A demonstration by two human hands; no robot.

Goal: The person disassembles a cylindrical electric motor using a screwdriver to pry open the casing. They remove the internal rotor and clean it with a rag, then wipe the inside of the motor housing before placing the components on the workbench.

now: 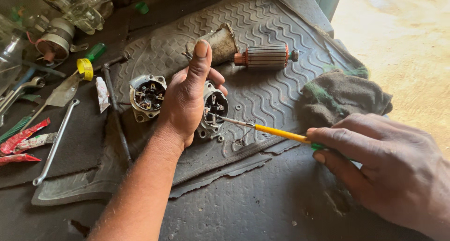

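My left hand [187, 93] grips a round metal brush-holder end cap [214, 109], tilting it so its inner side faces right. My right hand [384, 161] holds a screwdriver with a yellow shaft and green handle [276, 131]; its metal tip pokes into the cap's inside. A second, similar end cap [147, 94] lies flat just left of my left wrist. Behind my left thumb lies a motor armature with a copper commutator [265, 56] beside a worn metal housing [220, 43]. All rest on a grey ribbed rubber mat [272, 91].
A dark rag [344, 95] sits at the mat's right edge. Left of the mat lie wrenches [56, 140], a long dark rod [115, 109], red wrappers [21, 140], a yellow tape roll [85, 67], a green-handled tool [96, 51] and clear bottles [79, 6]. Sunlit floor lies at right.
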